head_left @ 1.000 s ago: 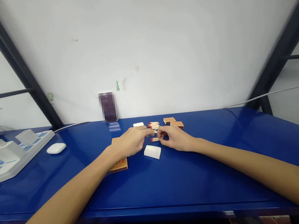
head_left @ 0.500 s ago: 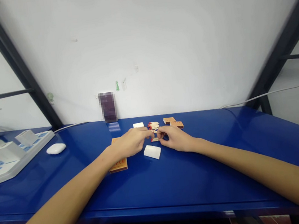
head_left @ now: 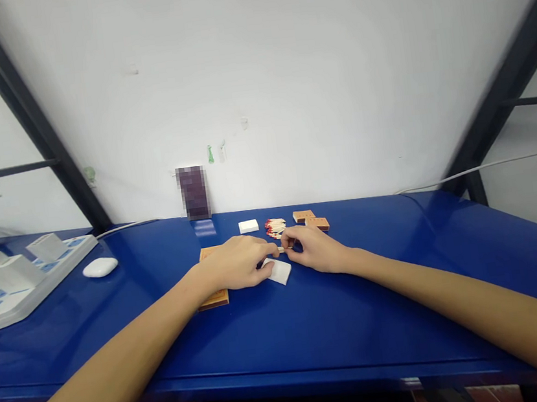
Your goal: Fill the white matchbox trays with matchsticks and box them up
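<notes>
The right hand [head_left: 312,250] pinches a few matches [head_left: 281,249] between thumb and fingers, just on the near side of the match pile [head_left: 275,226]. The left hand [head_left: 244,261] has thumb and forefinger spread, the thumb over a white box [head_left: 281,272].

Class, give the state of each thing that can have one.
Right hand: pinching matchsticks
Left hand: thumb, forefinger apart
Match pile: loose
Near white box: partly covered
Far white box: lying flat
Rear orange boxes: lying flat
Near orange box: partly covered
Power strip: adapters plugged in
Pixelated panel: upright
Rounded case: flat
</notes>
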